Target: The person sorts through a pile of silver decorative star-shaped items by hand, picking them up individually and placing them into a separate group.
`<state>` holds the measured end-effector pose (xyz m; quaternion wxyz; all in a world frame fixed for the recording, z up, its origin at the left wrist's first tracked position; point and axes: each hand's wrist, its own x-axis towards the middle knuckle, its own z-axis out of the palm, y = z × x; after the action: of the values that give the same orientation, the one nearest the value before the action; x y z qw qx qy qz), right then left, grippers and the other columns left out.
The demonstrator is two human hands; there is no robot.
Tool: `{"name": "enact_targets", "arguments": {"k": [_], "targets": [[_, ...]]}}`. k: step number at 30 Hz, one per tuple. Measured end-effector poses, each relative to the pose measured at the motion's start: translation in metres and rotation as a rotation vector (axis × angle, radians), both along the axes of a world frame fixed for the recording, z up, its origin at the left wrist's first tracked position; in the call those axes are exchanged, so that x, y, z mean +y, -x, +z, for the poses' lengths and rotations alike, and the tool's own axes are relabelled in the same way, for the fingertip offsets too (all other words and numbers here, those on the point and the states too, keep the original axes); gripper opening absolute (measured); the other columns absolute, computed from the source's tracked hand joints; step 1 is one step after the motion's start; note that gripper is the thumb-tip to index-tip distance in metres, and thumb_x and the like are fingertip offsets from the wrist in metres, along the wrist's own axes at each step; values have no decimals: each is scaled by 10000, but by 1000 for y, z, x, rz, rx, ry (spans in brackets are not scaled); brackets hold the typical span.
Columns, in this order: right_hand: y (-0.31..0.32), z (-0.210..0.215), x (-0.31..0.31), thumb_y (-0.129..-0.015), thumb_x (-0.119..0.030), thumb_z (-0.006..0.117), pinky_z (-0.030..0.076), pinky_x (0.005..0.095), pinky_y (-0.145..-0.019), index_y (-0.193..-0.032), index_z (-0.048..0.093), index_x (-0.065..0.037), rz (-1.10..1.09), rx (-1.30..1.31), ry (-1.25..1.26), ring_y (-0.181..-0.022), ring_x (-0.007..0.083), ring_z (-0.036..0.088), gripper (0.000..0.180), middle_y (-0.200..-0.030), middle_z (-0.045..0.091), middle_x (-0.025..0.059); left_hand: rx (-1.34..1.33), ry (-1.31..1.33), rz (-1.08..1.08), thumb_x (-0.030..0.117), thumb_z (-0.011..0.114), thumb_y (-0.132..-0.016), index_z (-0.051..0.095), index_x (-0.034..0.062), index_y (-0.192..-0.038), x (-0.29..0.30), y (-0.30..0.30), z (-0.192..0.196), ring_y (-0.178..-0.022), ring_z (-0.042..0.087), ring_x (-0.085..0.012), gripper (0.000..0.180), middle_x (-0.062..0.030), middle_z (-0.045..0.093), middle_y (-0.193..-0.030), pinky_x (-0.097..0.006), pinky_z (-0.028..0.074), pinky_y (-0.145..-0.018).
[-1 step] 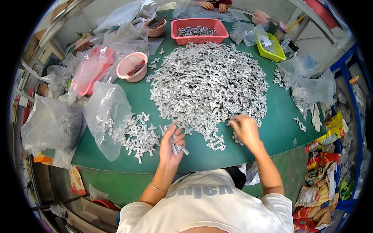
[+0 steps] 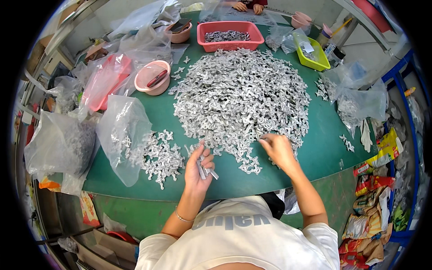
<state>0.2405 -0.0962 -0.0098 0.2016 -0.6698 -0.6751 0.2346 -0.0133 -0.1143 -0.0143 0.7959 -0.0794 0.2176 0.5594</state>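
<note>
A large heap of small silvery metal parts (image 2: 243, 94), curved and knobbed, covers the middle of the green table. My left hand (image 2: 198, 163) is closed round several slim grey metal pieces (image 2: 202, 173) near the table's front edge, their ends sticking out past the fingers. At the heap's lower right edge is my right hand (image 2: 277, 146), thumb and fingers drawn together. Whatever is between its fingertips, if anything, is too small to make out. A smaller pile of the same parts (image 2: 163, 157) lies left of my left hand, spilling from a clear plastic bag (image 2: 126, 141).
A red basin (image 2: 231, 46) of darker parts stands behind the heap. Left are a pink bowl (image 2: 155, 89) with a red-handled tool and more bagged parts (image 2: 63, 144); right, a yellow-green basket (image 2: 315, 64) and a white glove (image 2: 366, 136). Another person's hands (image 2: 248, 7) show at the far edge.
My right hand has shifted slightly left along the heap's front edge. My left hand stays put with the metal pieces.
</note>
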Motion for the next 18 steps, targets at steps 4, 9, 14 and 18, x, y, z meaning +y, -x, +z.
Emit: {"name": "enact_targets", "arguments": {"k": [4,9,14,18], "targets": [[24,-29,20,-850,-111,516,401,274,-356,-1107,479,149,-146,601,280,-373,136,510,367,-574,591,120,-1,16,-37,85,540,-868,505,71,-1054,-4,-6,3,-517,375,-61,190,-20,449,-734,-170,353,-410],[32,-34,38,-884,-107,487,334,243,-296,-974,465,99,-211,1055,478,-326,125,448,226,-606,580,112,24,15,-53,84,560,-855,508,82,-1077,-12,-6,-2,-528,382,-64,228,-25,461,-754,-176,363,-425],[43,-40,31,-874,-90,524,286,233,-306,-899,494,22,-253,1080,355,-338,103,416,119,-567,533,74,42,17,-66,85,574,-847,505,79,-1083,-19,-9,-3,-564,407,-76,245,-39,474,-783,-188,386,-456],[44,-33,17,-831,-40,563,342,240,-380,-877,575,15,-155,543,-35,-399,112,462,73,-581,535,79,57,26,-190,106,577,-850,498,76,-1101,-22,-11,-16,-642,506,-109,265,-76,536,-895,-199,463,-521]]}}
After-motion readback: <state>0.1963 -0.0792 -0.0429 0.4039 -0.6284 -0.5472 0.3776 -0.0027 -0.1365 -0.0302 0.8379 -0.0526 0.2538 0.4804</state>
